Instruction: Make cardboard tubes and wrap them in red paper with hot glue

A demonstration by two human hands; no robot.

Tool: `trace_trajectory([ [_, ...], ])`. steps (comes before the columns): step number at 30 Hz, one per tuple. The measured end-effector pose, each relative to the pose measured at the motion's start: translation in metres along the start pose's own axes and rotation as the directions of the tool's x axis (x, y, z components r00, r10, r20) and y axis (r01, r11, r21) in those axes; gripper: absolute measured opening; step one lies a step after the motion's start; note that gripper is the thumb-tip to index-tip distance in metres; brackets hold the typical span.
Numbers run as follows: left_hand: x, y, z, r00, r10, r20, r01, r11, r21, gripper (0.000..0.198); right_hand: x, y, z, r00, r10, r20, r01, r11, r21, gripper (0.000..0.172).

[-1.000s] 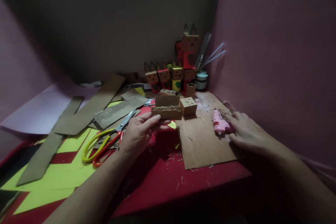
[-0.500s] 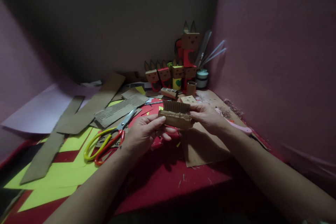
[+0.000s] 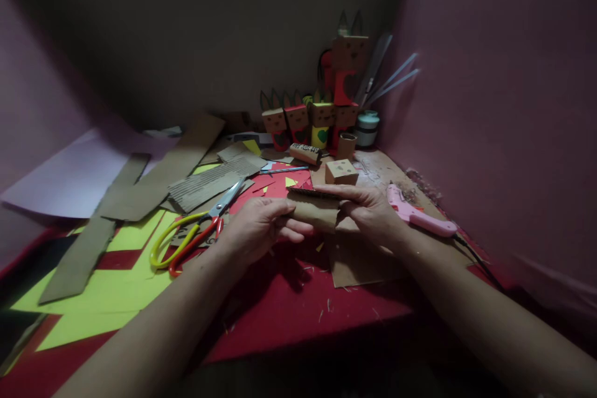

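A folded piece of corrugated cardboard (image 3: 313, 209) is held between both hands above the red table top. My left hand (image 3: 254, 231) grips its left end with curled fingers. My right hand (image 3: 368, 211) presses on its right end, fingers laid over the top edge. A pink glue gun (image 3: 417, 212) lies on the table just right of my right hand, with nothing touching it. A flat cardboard sheet (image 3: 359, 264) lies under my right wrist.
Scissors with yellow and red handles (image 3: 189, 242) lie left of my left hand. Long cardboard strips (image 3: 153, 189) and yellow paper (image 3: 97, 298) cover the left side. Small cardboard animal figures (image 3: 310, 121), a cardboard cube (image 3: 342, 171) and a jar (image 3: 367, 129) stand at the back corner by the pink wall.
My right hand left the glue gun and came over to the cardboard piece. Both hands now fold it down flatter; its upright corrugated flap no longer stands up.
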State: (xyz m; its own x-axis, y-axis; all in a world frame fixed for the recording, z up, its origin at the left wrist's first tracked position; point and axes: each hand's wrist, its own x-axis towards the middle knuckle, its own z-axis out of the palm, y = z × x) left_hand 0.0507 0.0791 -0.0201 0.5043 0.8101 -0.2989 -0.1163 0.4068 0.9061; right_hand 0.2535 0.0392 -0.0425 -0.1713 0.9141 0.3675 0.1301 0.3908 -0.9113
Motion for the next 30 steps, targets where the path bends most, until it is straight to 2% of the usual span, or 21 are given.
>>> trace_trajectory([
  [6, 0.0023, -0.0029, -0.0034, 1.0, 0.019, -0.013, -0.019, 0.999, 0.034, 0.022, -0.0022, 0.0029, 0.0014, 0.998, 0.039, -0.041, -0.04, 0.999, -0.032, 0.047],
  [17, 0.0012, -0.0021, -0.0023, 0.999, 0.029, 0.02, -0.028, 1.0, -0.011, 0.02, -0.0019, 0.0037, 0.0026, 0.996, -0.074, -0.039, 0.069, 0.991, -0.117, 0.031],
  [25, 0.0013, -0.0014, -0.0007, 0.999, 0.031, -0.027, -0.031, 0.999, 0.007, 0.024, -0.0021, 0.0038, 0.0058, 0.992, -0.121, -0.037, 0.112, 0.978, -0.177, 0.032],
  [30, 0.0014, -0.002, -0.0019, 0.999, 0.031, 0.014, -0.032, 0.999, 0.032, 0.023, -0.0017, 0.0044, 0.0059, 0.989, -0.143, -0.033, 0.134, 0.973, -0.185, 0.033],
])
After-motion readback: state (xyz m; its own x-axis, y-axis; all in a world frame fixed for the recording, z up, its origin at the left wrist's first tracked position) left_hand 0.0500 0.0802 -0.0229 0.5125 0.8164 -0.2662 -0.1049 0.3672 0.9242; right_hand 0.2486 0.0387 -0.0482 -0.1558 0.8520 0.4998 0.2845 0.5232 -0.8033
